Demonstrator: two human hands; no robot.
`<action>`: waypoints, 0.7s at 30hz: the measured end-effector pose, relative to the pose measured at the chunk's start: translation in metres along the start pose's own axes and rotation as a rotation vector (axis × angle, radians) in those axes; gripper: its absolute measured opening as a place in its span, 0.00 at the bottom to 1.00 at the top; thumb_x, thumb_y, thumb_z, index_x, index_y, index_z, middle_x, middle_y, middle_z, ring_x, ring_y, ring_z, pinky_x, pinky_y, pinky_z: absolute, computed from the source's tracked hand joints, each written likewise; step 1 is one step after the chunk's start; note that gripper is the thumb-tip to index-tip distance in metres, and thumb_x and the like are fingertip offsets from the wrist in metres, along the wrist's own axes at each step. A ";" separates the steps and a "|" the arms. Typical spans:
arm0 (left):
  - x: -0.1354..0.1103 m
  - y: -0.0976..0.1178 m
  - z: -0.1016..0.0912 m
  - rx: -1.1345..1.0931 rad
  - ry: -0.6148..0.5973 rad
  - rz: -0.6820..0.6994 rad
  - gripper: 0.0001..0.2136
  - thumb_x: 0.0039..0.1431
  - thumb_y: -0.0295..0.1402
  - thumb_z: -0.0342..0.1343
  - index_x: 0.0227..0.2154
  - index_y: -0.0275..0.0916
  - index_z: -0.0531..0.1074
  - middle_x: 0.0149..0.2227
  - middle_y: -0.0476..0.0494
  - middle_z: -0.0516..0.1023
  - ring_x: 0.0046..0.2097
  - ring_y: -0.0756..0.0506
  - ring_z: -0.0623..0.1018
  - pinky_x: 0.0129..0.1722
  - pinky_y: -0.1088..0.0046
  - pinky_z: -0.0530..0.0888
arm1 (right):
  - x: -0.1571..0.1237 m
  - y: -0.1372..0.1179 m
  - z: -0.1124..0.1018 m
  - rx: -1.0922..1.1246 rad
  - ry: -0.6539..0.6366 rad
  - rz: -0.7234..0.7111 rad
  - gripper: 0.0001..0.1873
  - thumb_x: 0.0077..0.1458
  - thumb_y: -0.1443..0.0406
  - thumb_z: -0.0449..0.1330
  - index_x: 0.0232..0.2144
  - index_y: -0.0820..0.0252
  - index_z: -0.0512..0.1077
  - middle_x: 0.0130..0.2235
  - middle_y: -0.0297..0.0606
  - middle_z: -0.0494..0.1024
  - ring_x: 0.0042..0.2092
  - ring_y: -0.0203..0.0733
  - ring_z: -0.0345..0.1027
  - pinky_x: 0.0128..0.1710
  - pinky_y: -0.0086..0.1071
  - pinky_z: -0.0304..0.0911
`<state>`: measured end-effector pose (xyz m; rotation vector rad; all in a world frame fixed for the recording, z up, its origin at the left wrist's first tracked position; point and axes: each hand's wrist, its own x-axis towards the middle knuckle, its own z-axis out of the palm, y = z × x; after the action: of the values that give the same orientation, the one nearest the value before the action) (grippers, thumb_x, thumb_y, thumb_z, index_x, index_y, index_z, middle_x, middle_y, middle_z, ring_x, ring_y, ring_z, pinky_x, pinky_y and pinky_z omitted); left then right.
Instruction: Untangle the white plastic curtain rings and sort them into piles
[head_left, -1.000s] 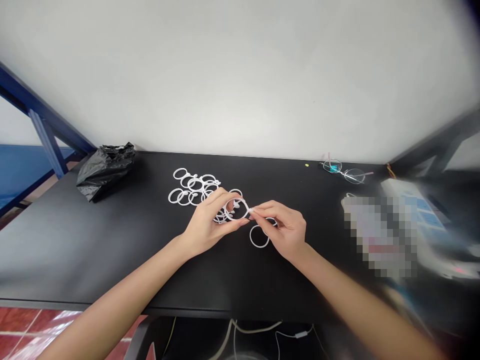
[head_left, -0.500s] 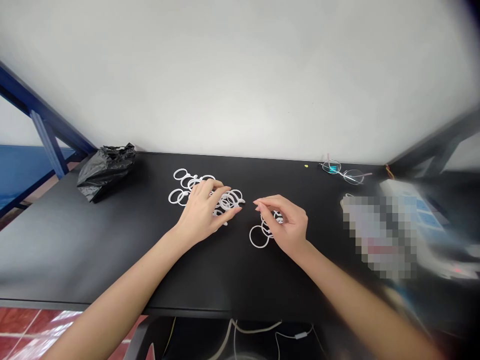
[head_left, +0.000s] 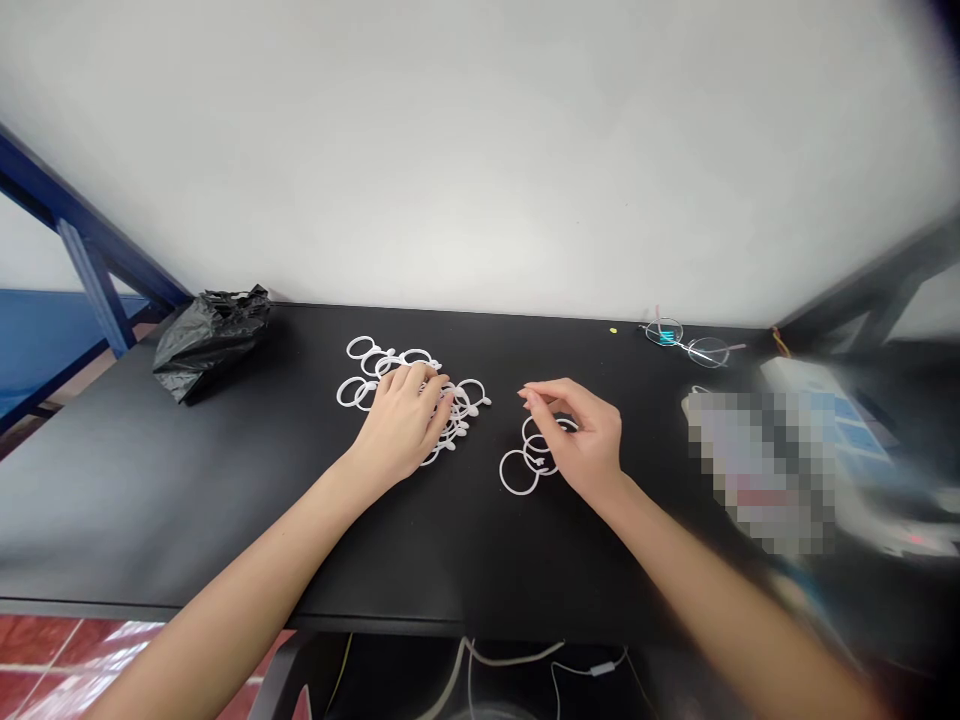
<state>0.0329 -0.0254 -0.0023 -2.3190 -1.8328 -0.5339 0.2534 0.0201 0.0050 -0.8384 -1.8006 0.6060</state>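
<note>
A spread of overlapping white plastic rings (head_left: 472, 393) with small knobs, like curtain rings, lies on the black table (head_left: 247, 480). My left hand (head_left: 409, 415) rests over this pile, thumb drawn close to the index finger on the rings; the fingers cover part of the pile. A smaller group of the same rings (head_left: 519, 472) lies to the right. Above it hovers my right hand (head_left: 574, 425), thumb and index fingertip pinched together, no object showing between them. The hand hides some rings of that group.
A crumpled black plastic bag (head_left: 214, 340) sits at the back left. Glasses (head_left: 686, 345) and a tiny yellow bit (head_left: 613, 330) lie near the wall. At right are a blurred-out item (head_left: 761, 475) and a white box (head_left: 832, 420). Cables (head_left: 517, 660) hang below the front edge.
My left thumb has closed toward the index finger over the pile, where they were spread apart. My right hand has moved slightly up and right, still pinched, exposing more of the smaller group.
</note>
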 end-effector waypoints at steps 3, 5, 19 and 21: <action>0.000 0.001 0.000 -0.011 0.000 0.008 0.17 0.70 0.33 0.41 0.50 0.31 0.71 0.48 0.34 0.73 0.49 0.37 0.72 0.50 0.56 0.68 | 0.009 0.011 -0.007 -0.075 -0.075 0.135 0.06 0.56 0.68 0.59 0.34 0.58 0.77 0.32 0.36 0.81 0.32 0.38 0.75 0.28 0.31 0.70; 0.000 0.001 0.000 -0.021 0.013 0.005 0.17 0.70 0.35 0.41 0.50 0.30 0.71 0.48 0.34 0.73 0.49 0.36 0.72 0.50 0.55 0.68 | 0.014 0.017 -0.012 -0.148 -0.142 0.190 0.05 0.53 0.68 0.60 0.30 0.58 0.76 0.31 0.36 0.81 0.33 0.41 0.75 0.32 0.33 0.71; 0.000 0.013 -0.005 -0.255 0.140 0.086 0.11 0.69 0.32 0.46 0.48 0.36 0.69 0.47 0.38 0.74 0.49 0.40 0.71 0.51 0.58 0.67 | 0.029 0.025 -0.037 -0.226 -0.584 0.373 0.03 0.47 0.67 0.61 0.27 0.59 0.76 0.31 0.35 0.79 0.34 0.40 0.73 0.37 0.33 0.69; -0.001 0.015 -0.006 -0.278 0.160 0.111 0.10 0.69 0.30 0.46 0.47 0.38 0.70 0.47 0.38 0.75 0.47 0.41 0.71 0.50 0.58 0.67 | 0.028 0.027 -0.034 -0.205 -0.554 0.377 0.03 0.47 0.66 0.61 0.26 0.59 0.76 0.29 0.36 0.79 0.32 0.39 0.73 0.34 0.33 0.69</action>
<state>0.0463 -0.0319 0.0047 -2.4455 -1.6371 -0.9814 0.2856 0.0591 0.0139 -1.2563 -2.2466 0.9803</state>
